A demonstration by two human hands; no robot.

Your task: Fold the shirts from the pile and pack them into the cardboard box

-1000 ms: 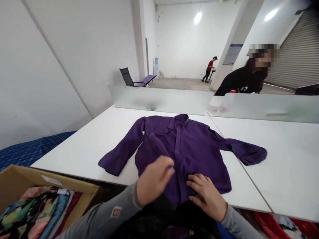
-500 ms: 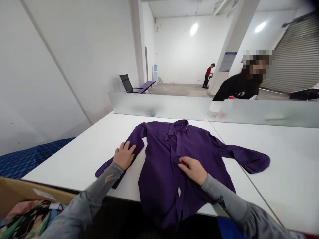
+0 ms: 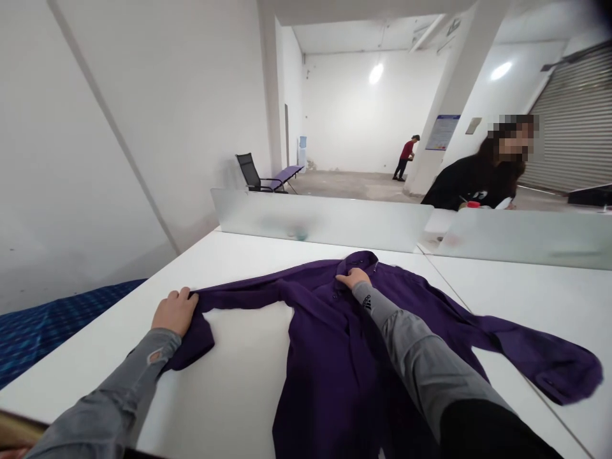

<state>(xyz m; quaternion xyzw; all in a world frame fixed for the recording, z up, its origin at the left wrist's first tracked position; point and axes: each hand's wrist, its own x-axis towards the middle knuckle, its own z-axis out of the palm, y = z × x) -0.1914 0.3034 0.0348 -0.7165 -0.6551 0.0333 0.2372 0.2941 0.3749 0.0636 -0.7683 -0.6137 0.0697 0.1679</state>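
Note:
A purple long-sleeved shirt (image 3: 329, 357) lies front up on the white table (image 3: 239, 382), collar toward the far side. My left hand (image 3: 174, 310) grips the shirt's left sleeve near the cuff and holds it stretched out sideways. My right hand (image 3: 352, 278) rests with fingers pressed on the cloth just below the collar. The other sleeve (image 3: 549, 360) lies spread out to the right.
Frosted dividers (image 3: 325, 220) stand along the table's far edge. A person in black (image 3: 471, 182) sits behind the right divider; another in red (image 3: 405, 156) stands far back. A black chair (image 3: 251, 172) and bench are by the wall. Blue patterned cloth (image 3: 57, 319) lies at left.
My left hand has pulled the left sleeve outward until it is straight. My right hand has moved from the shirt's middle up to the collar. The view has moved forward, and the cardboard box has left it.

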